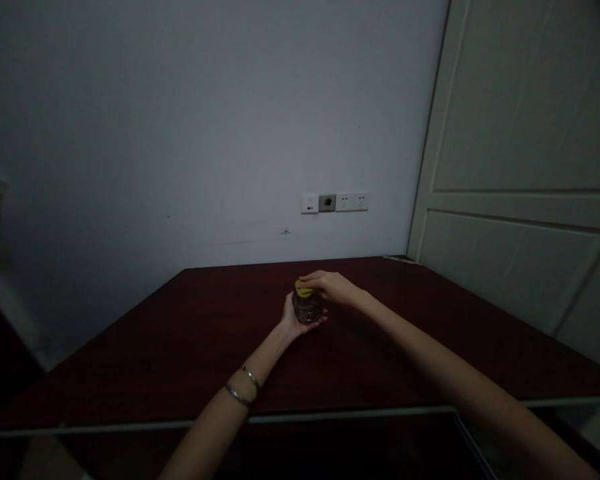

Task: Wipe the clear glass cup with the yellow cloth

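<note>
A clear jar (pixel 309 309) with a yellow lid (pixel 304 289) is between my hands, over the middle of the dark red table (pixel 180 347). My left hand (pixel 291 321) wraps the jar low down, its thumb on the left side and its fingers under and around the front. From above, my right hand (pixel 333 287) grips the yellow lid, fingers over its top and edge. The lid sits on the mouth of the jar. Whether the jar's base touches the table I cannot tell. Two silvery bangles (pixel 245 387) circle my left wrist.
Behind the table rises a pale wall (pixel 230 120) with a row of sockets (pixel 351 202). A panelled door (pixel 520 133) stands along the right side. The table's light front edge (pixel 330 415) runs beneath my forearms.
</note>
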The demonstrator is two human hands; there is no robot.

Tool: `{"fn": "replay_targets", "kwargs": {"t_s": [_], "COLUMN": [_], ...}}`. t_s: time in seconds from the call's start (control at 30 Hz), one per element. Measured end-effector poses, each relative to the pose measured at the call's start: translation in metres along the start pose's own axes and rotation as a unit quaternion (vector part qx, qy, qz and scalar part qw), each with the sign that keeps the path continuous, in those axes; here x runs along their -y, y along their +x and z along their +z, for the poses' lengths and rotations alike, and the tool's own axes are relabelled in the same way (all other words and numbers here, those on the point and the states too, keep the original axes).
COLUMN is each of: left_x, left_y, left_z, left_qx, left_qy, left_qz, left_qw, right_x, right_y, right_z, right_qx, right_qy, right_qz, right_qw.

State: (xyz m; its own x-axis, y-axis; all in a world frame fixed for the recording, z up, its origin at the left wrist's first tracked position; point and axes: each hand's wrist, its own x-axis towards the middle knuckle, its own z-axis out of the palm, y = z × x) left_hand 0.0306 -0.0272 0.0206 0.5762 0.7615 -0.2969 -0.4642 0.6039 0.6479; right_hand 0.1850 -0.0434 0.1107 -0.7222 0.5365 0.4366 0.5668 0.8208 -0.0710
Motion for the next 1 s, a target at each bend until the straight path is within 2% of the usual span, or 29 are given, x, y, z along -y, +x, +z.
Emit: {"fn": "replay_targets", "kwargs": {"t_s": [0.2,0.33,0.47,0.8,1.0], "left_x": [0.0,0.0,0.001,0.003,0.001], "left_y": [-0.004,-0.008,-0.01,-0.008,-0.01], "left_z": [0.005,0.008,0.01,0.007,0.008], "left_qx": [0.014,0.017,0.021,-0.015,-0.03], "left_qy": [0.008,-0.002,-0.001,-0.018,-0.019], "left_qz": [-0.004,0.002,0.011,0.051,0.054], "left_qw": [1.0,1.0,1.0,0.998,0.998], "right_x": [-0.003,-0.007,-0.006,-0.004,-0.001], "right_y": [-0.002,-0.003,-0.006,-0.015,-0.023], "right_z": [0.007,0.007,0.008,0.004,0.001], "right_qx": [0.019,0.02,0.014,0.003,0.004], "right_qy": [-0.018,-0.024,-0.014,0.05,0.053], "right_qz": [-0.037,-0.039,-0.017,0.031,0.078], "right_qw": [0.999,0.999,1.0,0.998,0.996]}}
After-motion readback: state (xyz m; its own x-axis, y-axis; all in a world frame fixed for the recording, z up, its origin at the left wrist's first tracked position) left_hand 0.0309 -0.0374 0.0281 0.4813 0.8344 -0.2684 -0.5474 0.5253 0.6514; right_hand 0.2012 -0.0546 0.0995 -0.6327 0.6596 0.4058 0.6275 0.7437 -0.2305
